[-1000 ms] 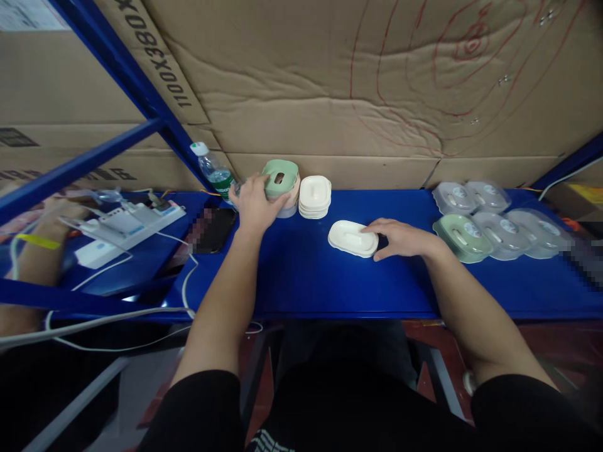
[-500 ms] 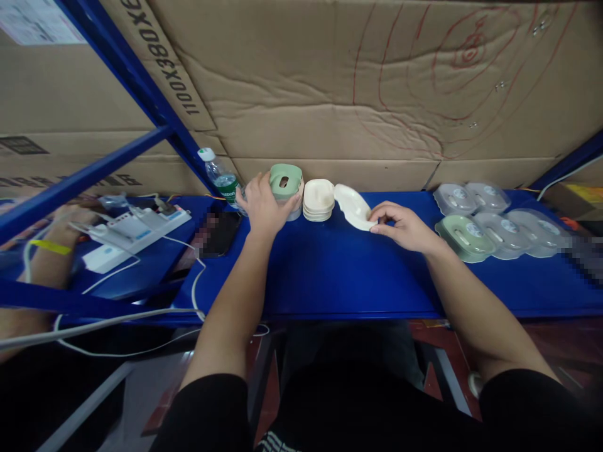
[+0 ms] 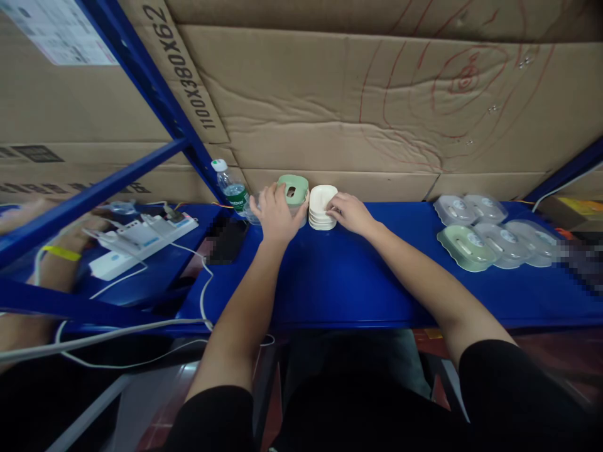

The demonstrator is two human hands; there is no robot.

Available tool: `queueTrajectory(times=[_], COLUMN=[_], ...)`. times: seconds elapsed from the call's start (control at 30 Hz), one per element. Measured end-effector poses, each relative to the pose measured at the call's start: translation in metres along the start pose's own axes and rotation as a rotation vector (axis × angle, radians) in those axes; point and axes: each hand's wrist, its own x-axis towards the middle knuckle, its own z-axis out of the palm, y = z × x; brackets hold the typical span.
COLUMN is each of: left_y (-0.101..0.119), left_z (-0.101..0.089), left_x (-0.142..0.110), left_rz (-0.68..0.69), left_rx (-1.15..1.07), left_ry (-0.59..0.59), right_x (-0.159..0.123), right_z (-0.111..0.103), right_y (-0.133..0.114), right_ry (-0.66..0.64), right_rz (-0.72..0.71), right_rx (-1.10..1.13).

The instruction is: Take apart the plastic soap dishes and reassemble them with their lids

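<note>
My left hand (image 3: 277, 216) reaches round the near side of a stack topped by a green lid (image 3: 294, 190) with a slot in it, its thumb at the right edge and its fingers at the left. Clear plastic covers (image 3: 254, 206) show beside those fingers. Just to the right rises a stack of cream rounded-square pieces (image 3: 322, 221). On its top lies a cream piece (image 3: 323, 196), and my right hand (image 3: 349, 212) pinches that piece by its right edge. My fingers partly hide both stacks.
A water bottle (image 3: 232, 190) and a dark phone (image 3: 227, 240) are on the left. Several clear-covered containers (image 3: 506, 242) sit at the right of the blue table (image 3: 348, 282). Beyond the blue frame are a power strip (image 3: 141, 246), cables and another person's arm (image 3: 63, 270).
My right hand has moved left with the cream piece, from tilted in the air onto the cream stack. My left hand stays at the green-topped stack. The view has shifted slightly.
</note>
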Motion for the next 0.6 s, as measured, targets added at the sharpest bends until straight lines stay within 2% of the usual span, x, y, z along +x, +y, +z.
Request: queueTrajectory(times=[0.1, 0.2, 0.3, 0.37, 0.47, 0.6], left_y=[0.001, 0.002, 0.006, 0.013, 0.029, 0.053], left_z=[0.001, 0.002, 0.002, 0.001, 0.000, 0.000], left_x=[-0.001, -0.002, -0.002, -0.004, -0.010, -0.023], left_rz=[0.010, 0.011, 0.014, 0.052, 0.180, 0.424], left_rx=[-0.029, -0.044, -0.045, -0.049, -0.069, -0.129], left_ry=[-0.006, -0.014, -0.025, -0.025, -0.034, -0.096], right_x=[-0.004, -0.020, -0.047, -0.072, -0.120, -0.189], right_z=[0.003, -0.005, -0.026, -0.047, -0.088, -0.142], right_y=[-0.003, 0.000, 0.015, 0.031, 0.062, 0.104], right_ry=[0.048, 0.129, 0.173, 0.197, 0.165, -0.012], right_rz=[-0.005, 0.013, 0.056, 0.116, 0.293, 0.706], right_rx=[-0.008, -0.024, -0.062, -0.124, -0.278, -0.427])
